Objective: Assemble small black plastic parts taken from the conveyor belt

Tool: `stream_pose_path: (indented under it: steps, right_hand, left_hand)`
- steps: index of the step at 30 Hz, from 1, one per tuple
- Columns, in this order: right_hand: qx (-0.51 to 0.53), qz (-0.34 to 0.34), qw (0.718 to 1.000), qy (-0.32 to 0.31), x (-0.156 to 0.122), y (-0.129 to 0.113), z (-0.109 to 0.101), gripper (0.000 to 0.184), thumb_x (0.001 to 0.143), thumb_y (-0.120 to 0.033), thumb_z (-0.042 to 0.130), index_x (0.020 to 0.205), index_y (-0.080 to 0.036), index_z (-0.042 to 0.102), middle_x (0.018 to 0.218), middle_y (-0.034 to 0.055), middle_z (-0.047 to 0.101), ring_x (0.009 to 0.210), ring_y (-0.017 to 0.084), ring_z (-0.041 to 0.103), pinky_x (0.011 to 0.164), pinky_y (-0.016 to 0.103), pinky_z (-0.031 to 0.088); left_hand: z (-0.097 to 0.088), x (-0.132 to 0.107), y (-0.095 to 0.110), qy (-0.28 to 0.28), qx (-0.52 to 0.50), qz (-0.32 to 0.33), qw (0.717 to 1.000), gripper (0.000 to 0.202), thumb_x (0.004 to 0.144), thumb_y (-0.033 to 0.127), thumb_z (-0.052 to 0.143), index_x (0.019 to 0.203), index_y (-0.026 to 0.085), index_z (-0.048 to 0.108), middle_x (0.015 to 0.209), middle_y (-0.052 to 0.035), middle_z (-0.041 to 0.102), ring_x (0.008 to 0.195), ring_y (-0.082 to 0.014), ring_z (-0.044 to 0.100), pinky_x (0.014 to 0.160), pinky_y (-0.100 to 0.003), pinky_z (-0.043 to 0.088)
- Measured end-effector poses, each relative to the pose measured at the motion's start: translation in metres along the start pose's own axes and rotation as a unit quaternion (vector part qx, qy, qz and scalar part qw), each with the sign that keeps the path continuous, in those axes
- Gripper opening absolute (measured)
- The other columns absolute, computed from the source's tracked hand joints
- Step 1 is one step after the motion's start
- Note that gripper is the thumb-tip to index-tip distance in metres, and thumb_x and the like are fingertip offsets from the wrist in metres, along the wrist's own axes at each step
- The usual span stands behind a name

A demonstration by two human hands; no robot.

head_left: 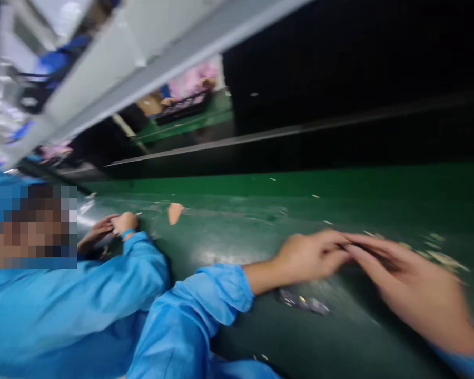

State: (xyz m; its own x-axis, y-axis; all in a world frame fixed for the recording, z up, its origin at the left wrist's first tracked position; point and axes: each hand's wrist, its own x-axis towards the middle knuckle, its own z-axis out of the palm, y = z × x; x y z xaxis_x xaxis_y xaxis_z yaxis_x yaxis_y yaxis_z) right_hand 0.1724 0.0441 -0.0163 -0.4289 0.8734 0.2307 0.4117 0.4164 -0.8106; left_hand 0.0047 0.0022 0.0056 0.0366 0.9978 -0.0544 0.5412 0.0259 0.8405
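Note:
My left hand (314, 257) reaches in from the left in a blue sleeve, its fingers pinched together. Fingertip to fingertip with it is my right hand (422, 287), thumb and fingers closed to a point. Whatever lies between the two pinches is too small and blurred to make out. Below my left wrist, a dark shiny packet or cluster of small parts (304, 301) lies on the green bench top (229, 242). Pale slivers (444, 258) are scattered beyond my right hand.
A co-worker in a blue smock (75, 316) sits close on my left, hands (116, 226) together over the bench. An orange-pink scrap (175, 213) lies farther back. A dark panel (339, 79) and a grey rail (174, 58) run along the far side.

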Motion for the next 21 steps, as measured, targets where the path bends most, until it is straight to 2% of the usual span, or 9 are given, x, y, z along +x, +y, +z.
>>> stream_pose_path:
  steps: [2,4,7,9,13,16,21]
  right_hand:
    - [0.076,0.047,0.996,-0.008,-0.001,-0.002,0.001,0.02,0.095,-0.032,0.062,0.11,-0.029,0.075,0.109,0.0104,0.077,0.101,0.028,0.074,0.093,0.045,0.059]
    - [0.163,0.05,0.985,0.001,0.006,-0.002,0.004,0.023,0.091,-0.031,0.062,0.108,-0.022,0.075,0.109,0.0097,0.078,0.1,0.027,0.075,0.096,0.046,0.06]
    - [0.262,0.07,0.963,0.003,0.015,0.0,0.007,0.028,0.09,-0.033,0.062,0.112,-0.019,0.073,0.115,0.0102,0.077,0.104,0.024,0.074,0.095,0.043,0.061]
    - [0.292,0.082,0.953,0.008,0.016,-0.002,0.008,0.03,0.091,-0.034,0.062,0.115,-0.018,0.073,0.119,0.0105,0.076,0.105,0.024,0.074,0.093,0.042,0.062]
    - [0.261,0.067,0.963,0.024,0.014,-0.006,0.006,0.03,0.09,-0.032,0.066,0.115,-0.019,0.075,0.113,0.0084,0.078,0.1,0.022,0.074,0.093,0.041,0.062]
    - [0.225,0.054,0.973,0.028,0.014,-0.007,0.004,0.025,0.091,-0.028,0.065,0.112,-0.021,0.077,0.113,0.0054,0.079,0.103,0.022,0.074,0.097,0.04,0.06]
    - [0.209,0.046,0.976,0.03,0.014,-0.008,0.004,0.025,0.092,-0.024,0.062,0.11,-0.023,0.079,0.114,0.003,0.079,0.108,0.021,0.074,0.098,0.039,0.06]
  left_hand:
    - [0.001,0.002,-0.007,0.009,-0.061,0.001,0.998,0.02,0.094,0.028,0.061,0.112,0.02,0.065,0.104,-0.0063,0.078,0.095,-0.0205,0.075,0.087,-0.03,0.058]
    - [0.004,0.007,-0.016,0.003,-0.126,0.004,0.992,0.018,0.094,0.028,0.06,0.109,0.018,0.062,0.092,-0.005,0.077,0.085,-0.0182,0.075,0.08,-0.028,0.058]
    - [0.008,0.013,-0.023,-0.01,-0.209,0.001,0.978,0.023,0.092,0.035,0.063,0.106,0.016,0.063,0.092,-0.0062,0.077,0.082,-0.0172,0.074,0.077,-0.027,0.058]
    - [0.007,0.015,-0.022,-0.022,-0.226,0.003,0.974,0.027,0.092,0.039,0.064,0.105,0.016,0.066,0.094,-0.0066,0.077,0.082,-0.0173,0.073,0.077,-0.027,0.057]
    - [0.003,0.014,-0.016,-0.017,-0.163,0.021,0.986,0.028,0.093,0.041,0.062,0.099,0.016,0.071,0.082,-0.0026,0.075,0.076,-0.0169,0.07,0.073,-0.027,0.055]
    - [0.001,0.013,-0.014,-0.008,-0.103,0.026,0.994,0.028,0.094,0.041,0.06,0.097,0.016,0.073,0.072,0.0,0.07,0.069,-0.0156,0.065,0.068,-0.025,0.051]
    - [0.002,0.012,-0.014,-0.002,-0.083,0.029,0.996,0.027,0.095,0.04,0.059,0.094,0.016,0.073,0.068,0.0014,0.065,0.06,-0.0127,0.056,0.062,-0.024,0.044]
